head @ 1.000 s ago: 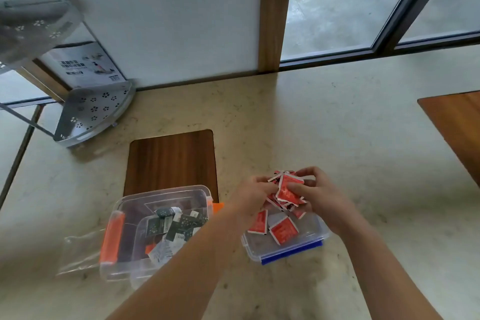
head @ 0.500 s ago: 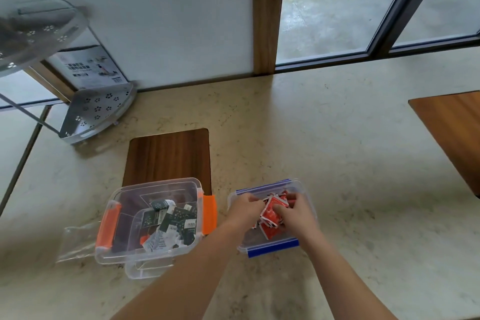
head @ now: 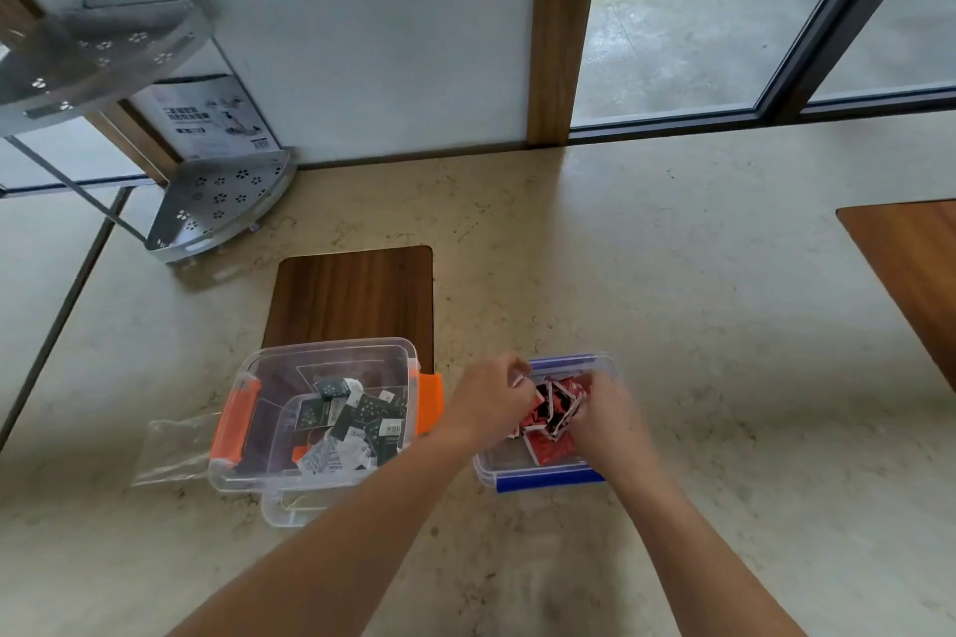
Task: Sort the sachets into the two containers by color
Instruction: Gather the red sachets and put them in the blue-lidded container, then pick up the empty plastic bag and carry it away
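Observation:
Two clear containers stand side by side on the stone counter. The bigger one, with orange clips [head: 234, 422], holds several dark green and white sachets [head: 347, 422]. The smaller one, with blue clips [head: 543, 477], holds several red sachets [head: 551, 411]. My left hand [head: 489, 406] and my right hand [head: 610, 422] are both down inside the blue-clipped container, fingers closed around the bunch of red sachets between them. Part of that container is hidden under my hands.
A dark wooden board [head: 357, 297] lies just behind the orange-clipped container. A clear plastic bag [head: 173, 447] lies flat at its left. A perforated metal corner rack [head: 207, 204] stands at the back left. Another wooden surface [head: 910, 264] is at the right edge.
My hands, which held the bunch of red sachets above the blue-clipped container, have lowered it into the container. The view has shifted a little.

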